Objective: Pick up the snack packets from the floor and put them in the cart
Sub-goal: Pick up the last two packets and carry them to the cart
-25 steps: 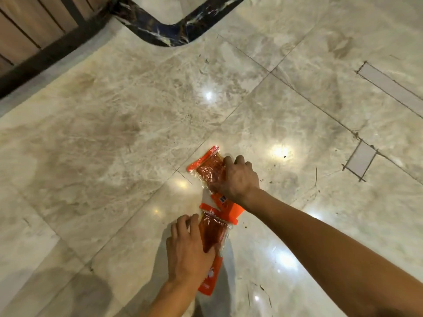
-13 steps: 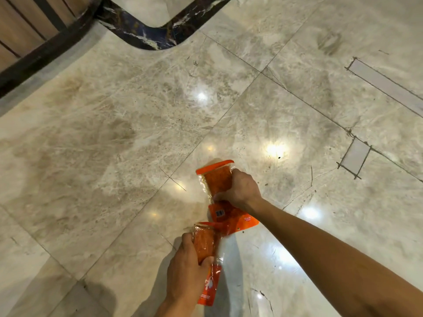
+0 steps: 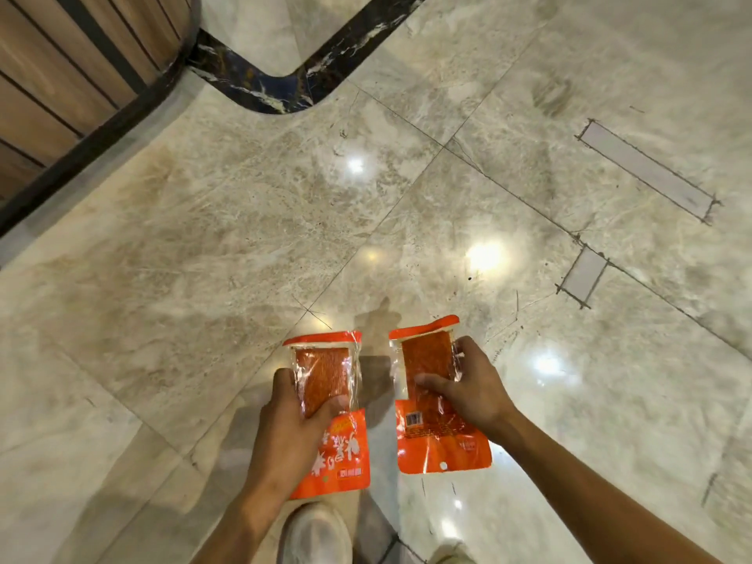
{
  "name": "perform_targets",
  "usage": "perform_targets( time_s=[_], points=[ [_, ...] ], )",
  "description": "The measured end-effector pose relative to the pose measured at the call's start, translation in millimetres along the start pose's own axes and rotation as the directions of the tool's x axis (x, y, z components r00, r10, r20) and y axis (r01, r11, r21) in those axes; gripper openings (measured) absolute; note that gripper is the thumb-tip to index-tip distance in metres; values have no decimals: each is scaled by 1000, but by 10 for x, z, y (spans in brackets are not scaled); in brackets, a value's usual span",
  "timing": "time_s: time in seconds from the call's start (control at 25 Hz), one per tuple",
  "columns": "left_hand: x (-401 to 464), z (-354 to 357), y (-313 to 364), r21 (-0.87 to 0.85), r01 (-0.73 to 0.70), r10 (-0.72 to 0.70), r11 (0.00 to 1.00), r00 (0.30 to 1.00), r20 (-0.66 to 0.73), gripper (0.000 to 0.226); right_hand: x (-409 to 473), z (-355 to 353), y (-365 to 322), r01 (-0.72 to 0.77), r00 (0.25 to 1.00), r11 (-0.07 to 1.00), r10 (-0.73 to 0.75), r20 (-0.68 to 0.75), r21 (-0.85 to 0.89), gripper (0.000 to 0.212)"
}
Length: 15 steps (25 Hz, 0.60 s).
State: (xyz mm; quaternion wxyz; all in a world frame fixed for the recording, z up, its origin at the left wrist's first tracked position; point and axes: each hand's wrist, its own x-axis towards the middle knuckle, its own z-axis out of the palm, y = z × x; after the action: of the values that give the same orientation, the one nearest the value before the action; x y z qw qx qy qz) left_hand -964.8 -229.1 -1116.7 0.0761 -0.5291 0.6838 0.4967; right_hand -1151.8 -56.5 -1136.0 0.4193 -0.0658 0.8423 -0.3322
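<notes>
Two orange snack packets with clear windows are lifted off the marble floor, side by side. My left hand [image 3: 291, 421] grips the left snack packet [image 3: 325, 368] around its middle, printed front facing up. My right hand [image 3: 474, 390] holds the right snack packet [image 3: 427, 360], its back with a barcode facing me. Both packets hang a little apart, above my feet. No cart is in view.
Glossy beige marble floor [image 3: 244, 238] with light reflections. A dark marble border strip [image 3: 260, 91] curves at the top, beside a wooden slatted wall [image 3: 69, 63] at the upper left. My white shoe [image 3: 313, 535] is at the bottom. Small inlaid floor plates [image 3: 584, 274] lie right.
Both hands have lifted the packets off the floor and drawn them apart toward me. The view has risen, showing my shoe below.
</notes>
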Motion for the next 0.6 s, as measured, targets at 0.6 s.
perform_targets(
  time_s=[0.6],
  points=[
    [-3185,-2759,4288,-31,-234,236,972,959,159,67,-3852,-2880,-3556,220,969,909,-162,-186,353,53]
  ],
)
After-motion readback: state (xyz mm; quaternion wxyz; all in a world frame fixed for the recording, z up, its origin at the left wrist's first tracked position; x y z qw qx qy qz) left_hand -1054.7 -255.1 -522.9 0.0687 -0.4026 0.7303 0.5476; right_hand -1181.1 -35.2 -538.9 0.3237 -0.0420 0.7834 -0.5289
